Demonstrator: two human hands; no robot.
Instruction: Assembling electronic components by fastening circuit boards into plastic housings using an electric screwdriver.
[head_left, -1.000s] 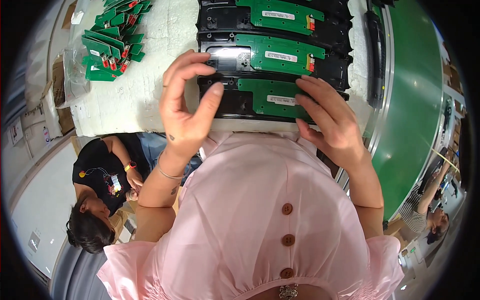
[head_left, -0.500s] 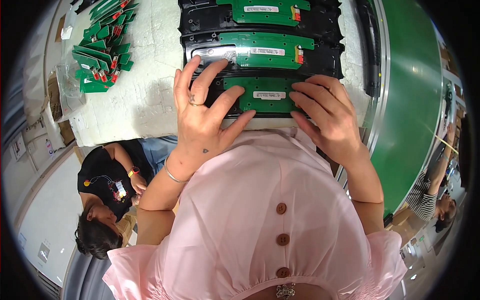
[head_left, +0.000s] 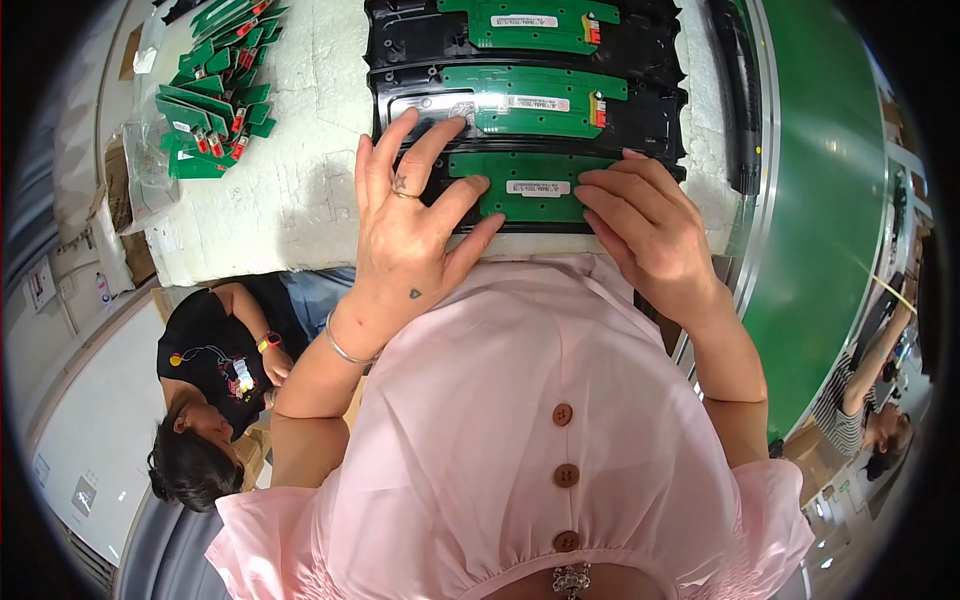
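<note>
The nearest green circuit board, with a white label, lies in a black plastic housing at the table's front edge. My left hand is open over the housing's left part. Its index fingertip touches the board's left portion, and its longer fingers reach toward the second housing. My right hand is closed at the board's right end, its bent fingers and thumb pinching there and hiding that end. Just beyond lies a second black housing with its own green board and a red connector.
A third board in a black housing lies farther back. Loose green boards with red connectors are piled at the far left, beside clear plastic wrapping. A green surface runs along the right. One person sits at left, another at right.
My right fingers have drawn closer together and shifted slightly on the board's right end. My left hand keeps nearly the same pose. The person at right has lowered an arm a little.
</note>
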